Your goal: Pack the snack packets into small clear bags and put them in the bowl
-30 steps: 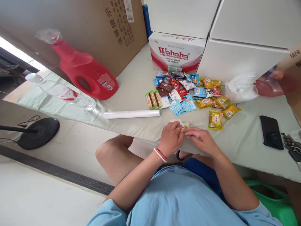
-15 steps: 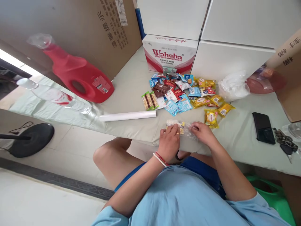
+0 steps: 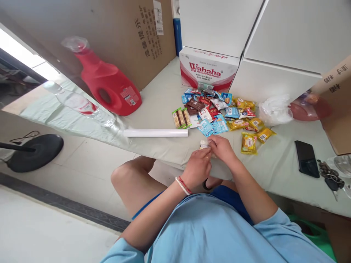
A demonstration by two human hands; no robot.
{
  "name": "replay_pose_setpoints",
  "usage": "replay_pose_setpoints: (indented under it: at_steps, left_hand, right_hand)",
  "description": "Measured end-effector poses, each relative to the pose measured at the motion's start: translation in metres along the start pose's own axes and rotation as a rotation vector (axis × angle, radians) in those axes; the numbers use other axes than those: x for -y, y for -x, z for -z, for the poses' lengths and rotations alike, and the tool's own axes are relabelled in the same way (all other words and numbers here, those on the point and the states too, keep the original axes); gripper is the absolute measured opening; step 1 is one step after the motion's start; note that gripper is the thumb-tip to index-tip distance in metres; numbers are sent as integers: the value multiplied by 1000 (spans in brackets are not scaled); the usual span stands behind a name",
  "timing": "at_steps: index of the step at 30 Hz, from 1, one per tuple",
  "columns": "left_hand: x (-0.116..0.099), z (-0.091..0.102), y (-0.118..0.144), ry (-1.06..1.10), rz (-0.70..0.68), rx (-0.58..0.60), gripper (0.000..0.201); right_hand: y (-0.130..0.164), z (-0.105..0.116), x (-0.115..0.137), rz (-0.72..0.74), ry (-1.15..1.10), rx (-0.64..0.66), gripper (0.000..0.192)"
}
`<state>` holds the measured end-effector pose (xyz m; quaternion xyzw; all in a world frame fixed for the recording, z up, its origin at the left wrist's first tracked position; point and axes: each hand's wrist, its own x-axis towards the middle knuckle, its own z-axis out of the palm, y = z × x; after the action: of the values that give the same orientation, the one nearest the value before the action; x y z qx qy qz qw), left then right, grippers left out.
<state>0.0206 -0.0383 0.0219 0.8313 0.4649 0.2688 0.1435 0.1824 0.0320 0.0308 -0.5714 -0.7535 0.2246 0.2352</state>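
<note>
A small pale, clear-wrapped snack packet [image 3: 203, 144] lies at the near side of the cloth-covered table, mostly hidden under my hands. My left hand [image 3: 197, 164] has its fingers closed on the packet from the near side. My right hand [image 3: 221, 148] pinches the clear plastic at the packet's right, its fingertips meeting those of the left. Just beyond sits a pile of wrapped snacks: blue packets [image 3: 213, 126], green-edged bars [image 3: 181, 117], a brown packet [image 3: 196, 105] and yellow packets [image 3: 249, 143]. A white roll [image 3: 156, 133] rests to the left of the packet.
On the left are a red jug [image 3: 111, 86] and a lying water bottle [image 3: 82, 106]. Behind the pile stands a Wahaha box [image 3: 210, 69] against white cabinets. A white plastic bag [image 3: 275, 109], phone [image 3: 307, 159] and keys [image 3: 330, 175] are on the right.
My right hand has moved left, right up to my left hand, folding the clear plastic over the packet. More of the packet is now covered. The camera view has shifted slightly.
</note>
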Motion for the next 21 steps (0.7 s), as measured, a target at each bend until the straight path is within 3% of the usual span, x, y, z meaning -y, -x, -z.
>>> replay_pose_setpoints:
  at_steps: [3,5,8,11,13,16,18,21]
  left_hand:
    - [21,3,3,143,271,-201,29]
    - [29,-2,-3,124,431,-191,22]
    - [27,-14,-18,139,482,-80,18]
    - [12,-23,-26,247,462,-164,14]
    - [-2,-28,-24,282,377,-266,19]
    - [-21,-39,-13,221,101,-311,26]
    - [-33,-47,-6,170,-123,-239,30]
    - [-50,-55,0,157,-390,-26,23]
  right_hand:
    - [3,-3,-10,21,-37,-23,27]
    - [8,-4,-12,12,-94,-42,29]
    - [17,-3,-9,-48,-211,-71,29]
    - [33,0,-2,-155,-386,-114,29]
    - [49,5,1,-246,-587,-112,34]
    - [74,12,-1,-381,-938,-106,41]
    - [88,15,-8,-468,-1066,-151,42]
    - [104,18,-22,-590,-1132,-236,45]
